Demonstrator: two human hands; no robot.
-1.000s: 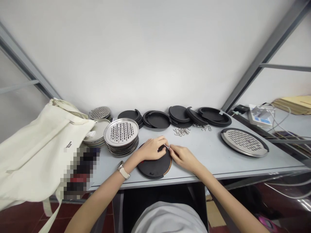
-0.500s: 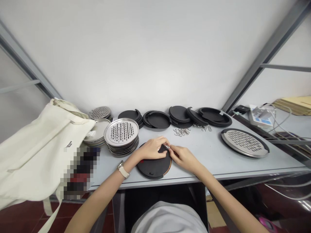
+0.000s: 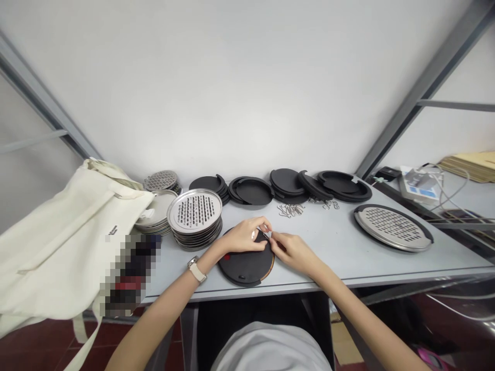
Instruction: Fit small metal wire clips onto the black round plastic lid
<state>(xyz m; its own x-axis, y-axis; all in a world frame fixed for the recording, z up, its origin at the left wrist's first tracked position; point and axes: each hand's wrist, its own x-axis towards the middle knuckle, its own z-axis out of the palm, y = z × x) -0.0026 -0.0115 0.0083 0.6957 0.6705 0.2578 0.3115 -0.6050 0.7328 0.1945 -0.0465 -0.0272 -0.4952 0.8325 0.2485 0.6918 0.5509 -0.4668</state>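
Observation:
A black round plastic holder (image 3: 247,268) lies near the front edge of the table, a copper-coloured strip showing along its right rim. My left hand (image 3: 247,236) rests over its far part, fingers curled and thumb at the far right rim. At that same rim, my right hand (image 3: 292,251) has thumb and forefinger pinched on a small shiny metal piece (image 3: 266,235), mostly hidden by the fingertips. The fingertips of both hands nearly meet there. Several small bent wire hooks (image 3: 291,209) lie loose beyond the hands.
A stack of round metal grater plates (image 3: 194,210) stands left of the holder, with more stacks behind. Several black round holders (image 3: 253,191) line the wall. At right lies a holder with a grater plate (image 3: 394,225). A cream bag (image 3: 65,242) hangs over the left side.
The view has shifted slightly. Both hands stay at the holder's far right rim, with only small finger movements; less of the shiny metal piece shows now.

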